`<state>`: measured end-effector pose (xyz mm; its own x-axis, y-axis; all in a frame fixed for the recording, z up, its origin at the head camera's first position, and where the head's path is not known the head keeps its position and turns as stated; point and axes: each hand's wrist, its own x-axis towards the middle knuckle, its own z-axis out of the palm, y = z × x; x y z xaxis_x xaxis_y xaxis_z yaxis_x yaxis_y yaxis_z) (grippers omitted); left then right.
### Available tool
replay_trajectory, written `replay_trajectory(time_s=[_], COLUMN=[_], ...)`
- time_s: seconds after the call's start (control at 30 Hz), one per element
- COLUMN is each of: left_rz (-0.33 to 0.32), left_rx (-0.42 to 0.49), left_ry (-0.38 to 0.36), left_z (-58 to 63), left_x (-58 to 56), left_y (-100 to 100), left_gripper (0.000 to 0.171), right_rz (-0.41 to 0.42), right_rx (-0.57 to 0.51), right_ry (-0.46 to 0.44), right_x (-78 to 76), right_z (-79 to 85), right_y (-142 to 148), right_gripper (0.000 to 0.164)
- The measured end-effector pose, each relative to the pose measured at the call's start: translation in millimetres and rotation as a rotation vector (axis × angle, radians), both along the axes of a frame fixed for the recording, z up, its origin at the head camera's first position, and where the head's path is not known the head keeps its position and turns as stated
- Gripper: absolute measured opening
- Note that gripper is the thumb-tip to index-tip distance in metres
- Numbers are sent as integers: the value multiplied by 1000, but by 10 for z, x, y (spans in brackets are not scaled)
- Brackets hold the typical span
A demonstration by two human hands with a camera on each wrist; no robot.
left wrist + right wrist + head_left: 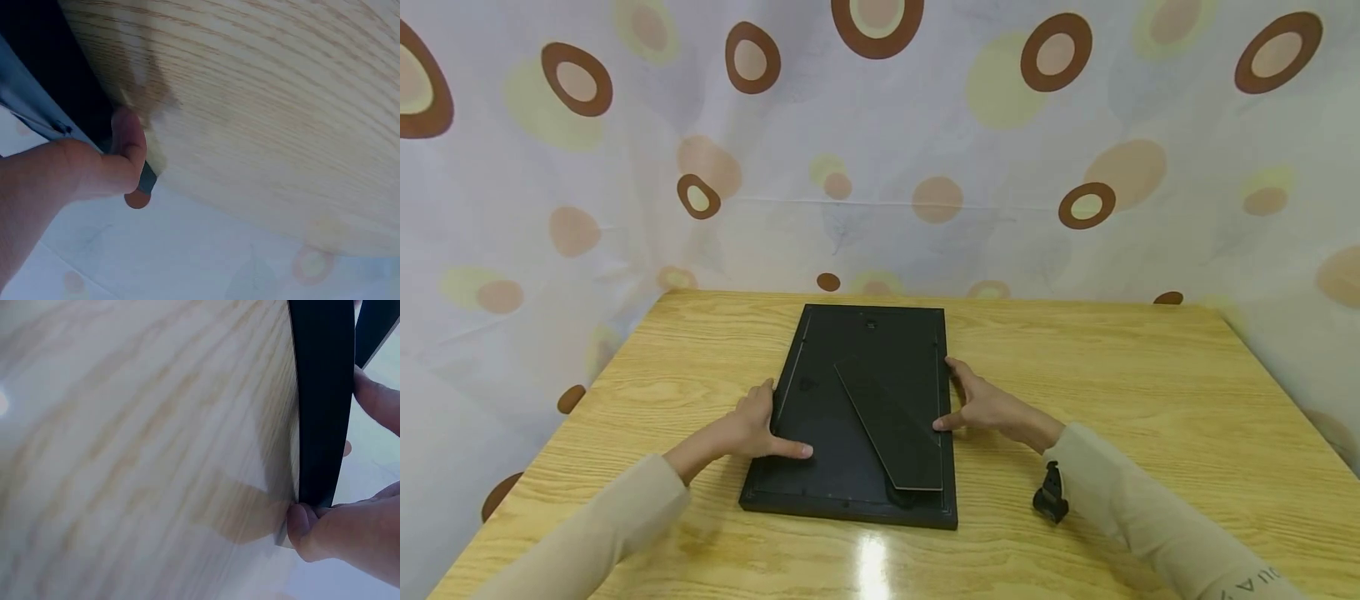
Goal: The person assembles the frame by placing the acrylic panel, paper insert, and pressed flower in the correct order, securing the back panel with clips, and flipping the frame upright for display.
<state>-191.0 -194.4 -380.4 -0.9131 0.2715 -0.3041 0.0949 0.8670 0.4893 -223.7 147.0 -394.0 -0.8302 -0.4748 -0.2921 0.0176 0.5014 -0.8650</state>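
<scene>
A black picture frame [827, 400] has its back upward on the wooden table, with a flat easel stand [891, 433] slanting across that back. My left hand [752, 425] grips its left edge, the thumb laid over the back and the fingers along the outer side. On the opposite edge my right hand [985, 407] holds the frame, thumb on top near the stand. In the right wrist view, fingertips [301, 525] curl round the lower side of the frame's black rim [325, 406]. The left wrist view shows a bent finger [128, 134] at the rim. The frame's front is hidden.
The light wooden table [1112, 375] extends on both sides of the frame. Behind it hangs a pale cloth [880, 125] with brown and beige spots. A small black device [1050, 493] sits by the right sleeve's cuff [1075, 454].
</scene>
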Motion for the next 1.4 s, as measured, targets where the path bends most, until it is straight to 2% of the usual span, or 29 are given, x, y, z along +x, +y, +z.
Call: replay_trajectory(time_s=[0.07, 0.2, 0.47, 0.67, 0.87, 1.17, 1.4], left_rz=[26, 59, 82, 49, 64, 97, 100], left_rx=[46, 83, 139, 212, 227, 254, 339], left_ry=[39, 82, 137, 208, 220, 252, 363], left_z=[-26, -75, -149, -203, -239, -209, -95], left_x=[-57, -141, -173, -182, -196, -202, -239], left_y=[-15, -14, 37, 51, 68, 125, 199], left_gripper=[123, 115, 103, 96, 97, 101, 100], right_rz=[-4, -21, -74, -80, -87, -109, -126], right_rx=[-15, -9, 102, 62, 14, -65, -149], right_ry=[-6, 25, 133, 144, 131, 139, 199], right_x=[3, -5, -1, 25, 41, 55, 61], right_z=[-11, -36, -58, -70, -67, -4, 59], right_y=[8, -20, -106, -132, -146, -115, -28], right_gripper=[108, 103, 99, 97, 96, 93, 92])
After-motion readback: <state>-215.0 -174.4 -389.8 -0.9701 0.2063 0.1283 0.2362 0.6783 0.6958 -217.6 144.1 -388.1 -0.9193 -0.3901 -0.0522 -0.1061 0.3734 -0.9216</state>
